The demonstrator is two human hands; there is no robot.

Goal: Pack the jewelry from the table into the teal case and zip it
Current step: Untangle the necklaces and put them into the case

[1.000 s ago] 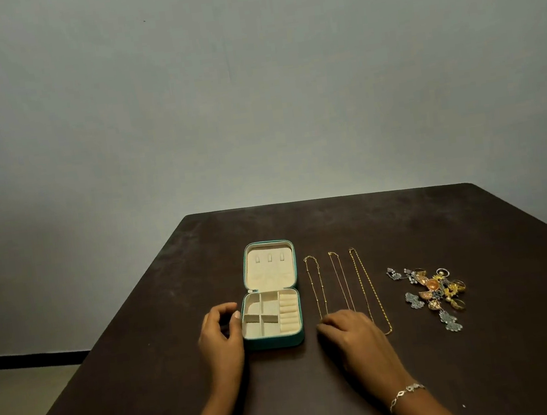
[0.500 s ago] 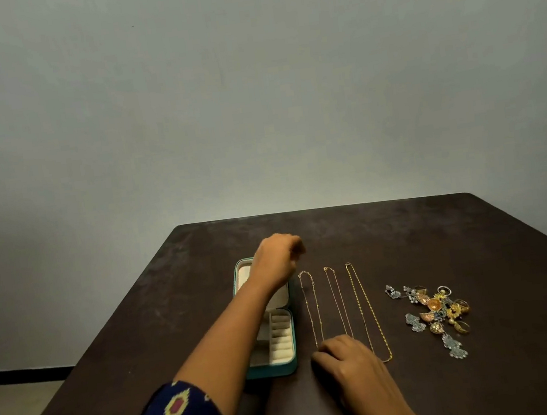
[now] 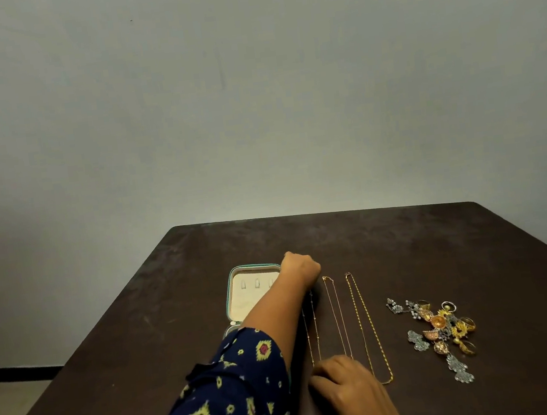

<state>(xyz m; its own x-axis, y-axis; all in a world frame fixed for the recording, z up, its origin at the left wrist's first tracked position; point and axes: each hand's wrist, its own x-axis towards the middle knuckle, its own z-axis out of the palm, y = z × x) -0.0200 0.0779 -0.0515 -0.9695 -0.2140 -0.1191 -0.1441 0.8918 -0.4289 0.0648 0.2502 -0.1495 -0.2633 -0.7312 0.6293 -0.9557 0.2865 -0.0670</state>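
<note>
The teal case (image 3: 231, 283) lies open on the dark table (image 3: 142, 327), cream lining up; my left arm hides its lower half. Three thin gold necklaces lie stretched out side by side to its right: a leftmost necklace (image 3: 315, 326), a middle necklace (image 3: 338, 320) and a rightmost necklace (image 3: 366, 327). My left hand (image 3: 302, 269) reaches across the case, fingers curled down on the far end of the leftmost necklace. My right hand (image 3: 350, 382) rests knuckles up over the near ends of the leftmost and middle necklaces; its grip is hidden.
A heap of earrings and rings (image 3: 442, 331), silver and gold, lies to the right of the necklaces. A plain grey wall (image 3: 253, 106) stands behind the table's far edge. The floor (image 3: 10, 405) shows at the lower left.
My left hand left the case's side and reached forward and right, landing on the far end of the leftmost necklace. My right hand stayed at the near ends, fingers curling slightly.
</note>
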